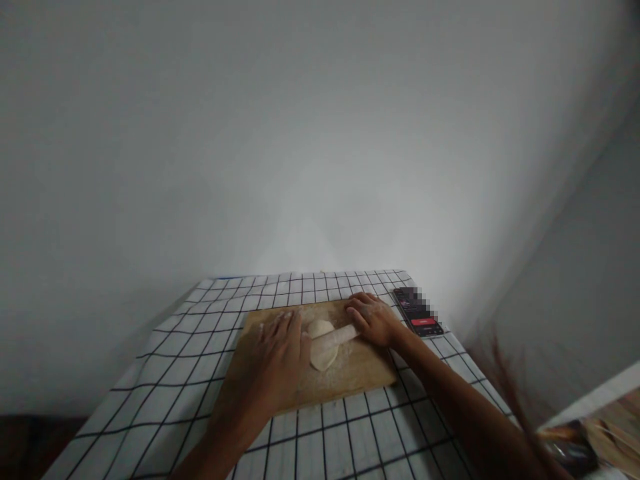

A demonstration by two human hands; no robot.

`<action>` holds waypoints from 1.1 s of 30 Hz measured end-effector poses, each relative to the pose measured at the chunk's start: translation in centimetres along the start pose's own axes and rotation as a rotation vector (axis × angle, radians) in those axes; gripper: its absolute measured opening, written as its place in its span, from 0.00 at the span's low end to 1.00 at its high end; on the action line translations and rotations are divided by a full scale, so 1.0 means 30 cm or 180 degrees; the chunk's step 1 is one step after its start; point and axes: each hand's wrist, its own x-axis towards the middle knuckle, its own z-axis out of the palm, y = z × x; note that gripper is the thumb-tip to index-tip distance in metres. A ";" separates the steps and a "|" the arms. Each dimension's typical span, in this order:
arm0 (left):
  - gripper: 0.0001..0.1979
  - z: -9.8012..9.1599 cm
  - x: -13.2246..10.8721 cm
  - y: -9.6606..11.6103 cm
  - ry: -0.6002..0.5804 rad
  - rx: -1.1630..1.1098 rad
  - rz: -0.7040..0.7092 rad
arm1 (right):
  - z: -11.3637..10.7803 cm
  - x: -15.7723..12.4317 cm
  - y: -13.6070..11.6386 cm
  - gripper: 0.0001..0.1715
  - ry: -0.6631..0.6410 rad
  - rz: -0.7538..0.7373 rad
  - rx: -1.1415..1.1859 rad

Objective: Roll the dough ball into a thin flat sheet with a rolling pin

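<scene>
A wooden board (367, 373) dusted with flour lies on a table under a white cloth with a black grid (165, 393). On the board sits a flat pale piece of dough (323, 360). A rolling pin (336, 339) lies across the dough. My left hand (280, 357) rests flat on the pin's left end, fingers stretched out. My right hand (373, 319) presses on the pin's right end, fingers extended over it.
A phone (417, 312) with a lit screen lies on the cloth right of the board, near the table's far right corner. A plain wall stands behind the table. At the lower right are strands of hair and some blurred items (590, 433).
</scene>
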 end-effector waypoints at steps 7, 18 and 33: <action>0.18 0.017 -0.031 0.043 0.0013 -0.0103 0.0002 | -0.027 -0.113 -0.055 0.17 0.0213 0.0089 -0.0119; 0.17 0.008 -0.046 0.013 0.0128 -0.0287 0.0095 | -0.064 -0.066 -0.088 0.32 -0.0015 0.0670 -0.0551; 0.19 -0.062 0.051 0.036 -0.0704 -0.0347 -0.0332 | 0.041 0.050 0.060 0.24 -0.0048 -0.0184 -0.0016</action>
